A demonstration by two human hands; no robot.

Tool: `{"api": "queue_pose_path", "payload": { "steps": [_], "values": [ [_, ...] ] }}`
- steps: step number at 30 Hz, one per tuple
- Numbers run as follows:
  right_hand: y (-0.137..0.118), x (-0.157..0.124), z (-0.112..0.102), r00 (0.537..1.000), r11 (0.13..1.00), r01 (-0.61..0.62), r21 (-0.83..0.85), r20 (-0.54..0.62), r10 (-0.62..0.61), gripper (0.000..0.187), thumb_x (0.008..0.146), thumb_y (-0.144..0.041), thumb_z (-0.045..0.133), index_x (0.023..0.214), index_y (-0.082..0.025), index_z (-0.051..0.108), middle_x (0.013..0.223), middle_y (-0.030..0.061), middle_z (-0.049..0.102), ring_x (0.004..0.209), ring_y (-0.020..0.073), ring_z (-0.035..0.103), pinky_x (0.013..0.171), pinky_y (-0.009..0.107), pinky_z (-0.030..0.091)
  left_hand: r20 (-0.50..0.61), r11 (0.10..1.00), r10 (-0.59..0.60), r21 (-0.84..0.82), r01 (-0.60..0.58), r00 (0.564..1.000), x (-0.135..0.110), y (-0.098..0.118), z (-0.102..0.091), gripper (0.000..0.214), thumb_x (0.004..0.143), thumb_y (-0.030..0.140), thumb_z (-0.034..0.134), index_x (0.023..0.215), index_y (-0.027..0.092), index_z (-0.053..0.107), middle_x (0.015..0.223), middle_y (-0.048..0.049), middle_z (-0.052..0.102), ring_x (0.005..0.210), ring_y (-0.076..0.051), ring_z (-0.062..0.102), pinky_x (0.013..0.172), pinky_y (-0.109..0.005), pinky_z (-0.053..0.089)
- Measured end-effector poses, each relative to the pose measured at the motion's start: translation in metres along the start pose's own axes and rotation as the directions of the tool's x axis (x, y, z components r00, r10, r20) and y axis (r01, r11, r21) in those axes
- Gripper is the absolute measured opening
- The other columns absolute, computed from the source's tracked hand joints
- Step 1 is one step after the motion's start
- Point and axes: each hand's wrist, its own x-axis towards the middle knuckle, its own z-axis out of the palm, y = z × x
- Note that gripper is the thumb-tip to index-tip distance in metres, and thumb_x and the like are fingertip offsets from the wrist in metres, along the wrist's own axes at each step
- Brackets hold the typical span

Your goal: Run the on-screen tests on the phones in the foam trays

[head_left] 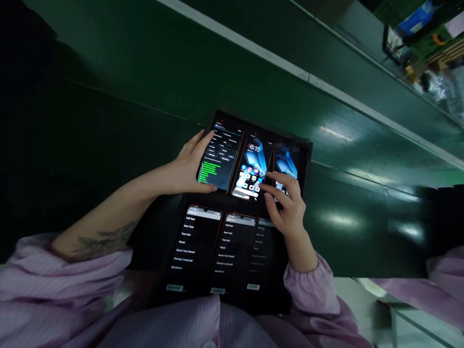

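Note:
Six places in a black tray show lit smartphones in two rows. My left hand grips the upper-left smartphone by its left side, with the thumb along the bottom edge and a finger near the top corner. Green text lines fill part of that screen. My right hand has its fingers apart, their tips at the right edge of the middle smartphone, which shows app icons and 16:15. Partly behind that hand is the upper-right smartphone. White menu lists appear on the lower-left smartphone and its neighbours.
The tray lies on a dark green table crossed by a pale metal strip. Assorted items, among them a blue object and clear plastic, sit at the far right. Another person's pink sleeve shows at the right edge.

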Motion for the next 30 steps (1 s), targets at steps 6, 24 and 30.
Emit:
{"api": "queue_pose_path", "payload": {
  "steps": [6, 24, 30],
  "values": [
    [-0.001, 0.001, -0.001, 1.0, 1.0, -0.025, -0.008, -0.01, 0.025, 0.029, 0.102, -0.014, 0.06, 0.122, -0.028, 0.077, 0.125, 0.0078, 0.077, 0.118, 0.0257, 0.073, 0.101, 0.049, 0.061, -0.084, 0.998, -0.054, 0.031, 0.056, 0.995, 0.0, 0.014, 0.007, 0.145, 0.057, 0.07, 0.093, 0.172, 0.035, 0.012, 0.183, -0.0139, 0.012, 0.169, -0.054, 0.004, 0.135, -0.081, 0.016],
    [-0.03, 0.052, 0.05, 0.879, 0.976, 0.197, 0.095, 0.423, -0.219, 0.023, 0.104, -0.028, 0.061, 0.108, -0.028, 0.084, 0.154, 0.008, 0.064, 0.162, 0.0368, 0.038, 0.125, 0.065, 0.049, -0.535, 0.901, -0.072, -0.398, -0.175, 0.842, 0.016, 0.017, 0.031, 0.071, 0.098, 0.063, 0.055, 0.157, 0.028, 0.039, 0.165, -0.0154, 0.051, 0.156, -0.032, 0.048, 0.136, -0.057, 0.037],
    [-0.018, 0.048, 0.052, 0.959, 0.99, 0.139, -0.022, 0.252, -0.129, 0.024, 0.104, -0.024, 0.06, 0.113, -0.027, 0.082, 0.155, 0.01, 0.063, 0.161, 0.0375, 0.038, 0.125, 0.069, 0.046, -0.501, 0.865, -0.136, -0.481, -0.144, 0.855, 0.011, 0.022, 0.029, 0.065, 0.1, 0.06, 0.051, 0.155, 0.025, 0.042, 0.162, -0.0158, 0.053, 0.154, -0.03, 0.05, 0.133, -0.052, 0.043]
  ]
}}
